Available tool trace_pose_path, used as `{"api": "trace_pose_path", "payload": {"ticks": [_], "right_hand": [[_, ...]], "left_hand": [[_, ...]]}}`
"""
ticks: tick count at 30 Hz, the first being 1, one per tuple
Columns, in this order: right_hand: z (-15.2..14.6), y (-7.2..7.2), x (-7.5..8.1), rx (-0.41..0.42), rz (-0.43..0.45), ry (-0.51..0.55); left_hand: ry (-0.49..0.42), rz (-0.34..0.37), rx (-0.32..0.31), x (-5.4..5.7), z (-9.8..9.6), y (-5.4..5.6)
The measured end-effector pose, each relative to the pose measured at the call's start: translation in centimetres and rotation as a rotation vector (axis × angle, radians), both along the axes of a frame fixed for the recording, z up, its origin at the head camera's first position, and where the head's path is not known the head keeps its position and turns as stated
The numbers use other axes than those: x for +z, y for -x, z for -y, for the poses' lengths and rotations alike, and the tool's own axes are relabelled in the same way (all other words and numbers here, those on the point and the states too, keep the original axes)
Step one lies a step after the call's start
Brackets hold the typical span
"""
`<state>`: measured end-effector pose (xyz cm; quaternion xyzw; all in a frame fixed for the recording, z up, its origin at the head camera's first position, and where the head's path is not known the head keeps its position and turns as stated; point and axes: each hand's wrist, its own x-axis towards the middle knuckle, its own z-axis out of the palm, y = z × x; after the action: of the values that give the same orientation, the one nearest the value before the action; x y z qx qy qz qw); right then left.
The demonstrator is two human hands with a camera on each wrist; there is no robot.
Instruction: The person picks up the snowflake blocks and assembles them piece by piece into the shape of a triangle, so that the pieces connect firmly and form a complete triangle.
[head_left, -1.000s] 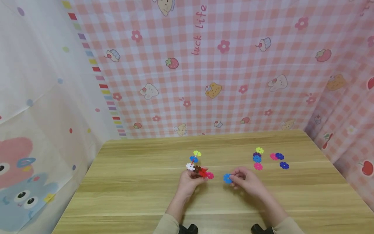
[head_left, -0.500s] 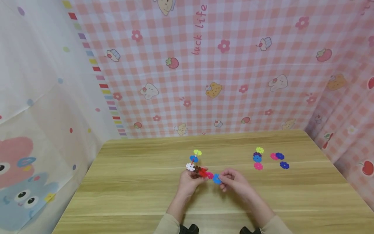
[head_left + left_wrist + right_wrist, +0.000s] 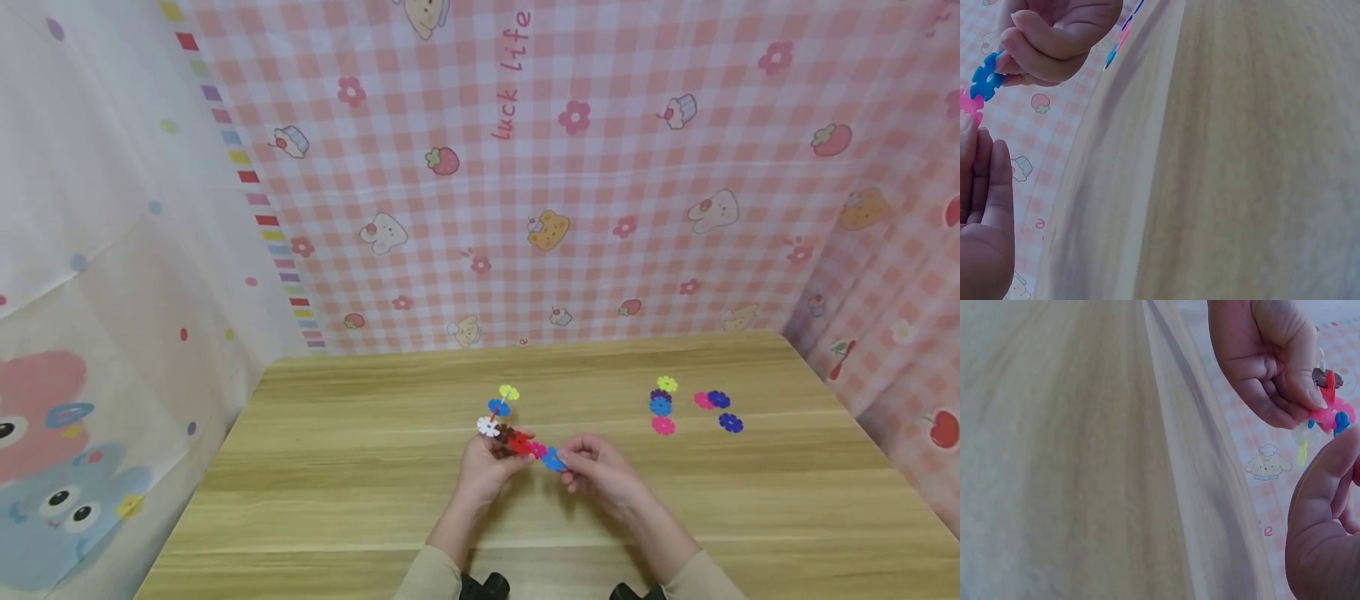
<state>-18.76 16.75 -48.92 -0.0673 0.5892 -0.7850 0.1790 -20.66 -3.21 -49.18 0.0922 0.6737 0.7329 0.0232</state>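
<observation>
My left hand pinches a chain of interlocking snowflake discs near its pink disc. From there the chain runs back through a red disc, a brown disc and a white disc. It then turns toward a blue disc and a yellow disc. Between thumb and fingers, my right hand grips a light blue disc. Its notched edge meets the pink disc in the left wrist view. My right fingers hide part of the light blue disc.
Loose snowflake discs lie on the wooden table at the right: a yellow disc, a light blue disc overlapping a purple one, a pink disc and dark blue discs. A checked cloth hangs behind the table.
My right hand has moved left with the light blue disc, from a gap away to against the pink disc at the chain's end. The left hand has stayed nearly still.
</observation>
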Motion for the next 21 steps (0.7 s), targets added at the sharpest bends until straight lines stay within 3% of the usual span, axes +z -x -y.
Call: {"api": "trace_pose_path", "payload": {"ticks": [4, 14, 21], "right_hand": [[-0.02, 0.10, -0.08, 0.023, 0.021, 0.058], [-0.19, 0.08, 0.55, 0.018, -0.021, 0.025], [0.09, 0.07, 0.66, 0.000, 0.008, 0.035]], "left_hand": [[0.006, -0.016, -0.009, -0.01, 0.08, 0.02], [0.048, -0.045, 0.016, 0.15, 0.23, 0.14], [0.047, -0.047, 0.019, 0.19, 0.14, 0.12]]}}
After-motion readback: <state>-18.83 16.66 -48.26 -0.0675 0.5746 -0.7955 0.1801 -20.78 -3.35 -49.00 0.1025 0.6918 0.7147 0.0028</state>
